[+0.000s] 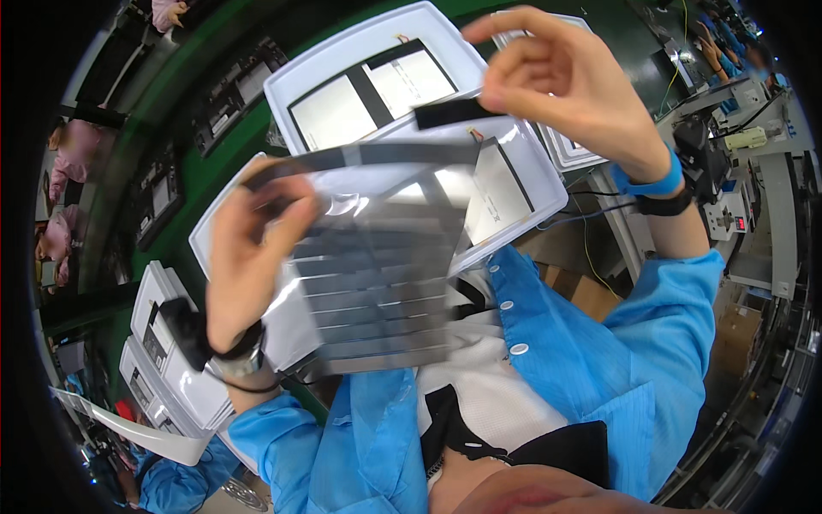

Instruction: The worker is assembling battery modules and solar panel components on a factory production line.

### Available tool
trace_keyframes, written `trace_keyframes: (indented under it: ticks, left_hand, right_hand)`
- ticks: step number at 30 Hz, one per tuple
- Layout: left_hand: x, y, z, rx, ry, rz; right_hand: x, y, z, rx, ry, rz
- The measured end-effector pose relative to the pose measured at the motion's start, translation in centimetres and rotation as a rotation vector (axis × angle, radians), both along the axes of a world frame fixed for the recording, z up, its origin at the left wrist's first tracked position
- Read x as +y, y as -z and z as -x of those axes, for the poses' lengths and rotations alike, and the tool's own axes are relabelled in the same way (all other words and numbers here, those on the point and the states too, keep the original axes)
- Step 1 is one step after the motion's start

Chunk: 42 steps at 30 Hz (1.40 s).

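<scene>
My left hand, blurred by motion, grips a clear plastic sheet by its upper left corner. Several dark strips run across the sheet, which hangs in front of my chest. Pinched between my right thumb and finger is a short black strip; my right hand is raised above the trays, the strip apart from the sheet. Behind them, a white tray holds two flat silver-white packs with black edges and small wires. A nearer white tray holds a similar pack, partly hidden by the sheet.
Stacked white trays stand at the lower left. Dark fixtures lie along the green bench. Equipment and loose cables are at the right. Co-workers in pink and blue are at the left side.
</scene>
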<state>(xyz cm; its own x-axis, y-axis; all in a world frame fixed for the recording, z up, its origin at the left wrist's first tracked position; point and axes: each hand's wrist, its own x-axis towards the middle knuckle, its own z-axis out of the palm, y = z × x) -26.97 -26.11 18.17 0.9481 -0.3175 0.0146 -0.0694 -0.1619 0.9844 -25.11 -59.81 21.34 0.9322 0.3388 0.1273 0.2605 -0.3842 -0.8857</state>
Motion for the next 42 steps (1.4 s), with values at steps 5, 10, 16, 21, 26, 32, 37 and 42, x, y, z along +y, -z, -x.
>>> trace_keyframes:
  ticks: [5, 10, 16, 21, 26, 32, 37, 42]
  left_hand:
    - [-0.4, -0.4, -1.4, -0.116, 0.250, -0.185]
    - [-6.5, 4.1, 0.2, -0.690, 0.403, -0.578]
    - [-8.1, 5.8, 0.3, -0.718, 0.344, -0.582]
    - [-8.6, 5.3, 0.0, -0.720, 0.388, -0.634]
    - [-8.5, 5.6, 0.1, -0.736, 0.430, -0.756]
    - [-8.3, 5.7, 0.4, -0.749, 0.426, -0.805]
    - [-9.1, 5.6, 0.7, -0.694, 0.405, -0.790]
    - [-8.3, 5.0, 0.5, -0.734, 0.383, -0.663]
  right_hand:
    - [-2.0, 4.6, 0.2, 0.144, -0.019, 0.081]
    - [-1.9, 5.7, -0.5, 0.237, -0.060, 0.111]
    - [-2.7, 6.0, -0.7, 0.229, -0.025, 0.110]
    - [-2.8, 6.3, -1.0, 0.223, -0.003, 0.111]
    - [-2.2, 5.8, -1.0, 0.152, 0.007, 0.239]
    - [-2.0, 6.5, -0.6, -0.053, 0.035, 0.346]
    - [-3.0, 5.8, 0.5, -0.309, -0.028, 0.513]
    - [-2.2, 7.9, 3.7, -0.634, -0.172, 0.665]
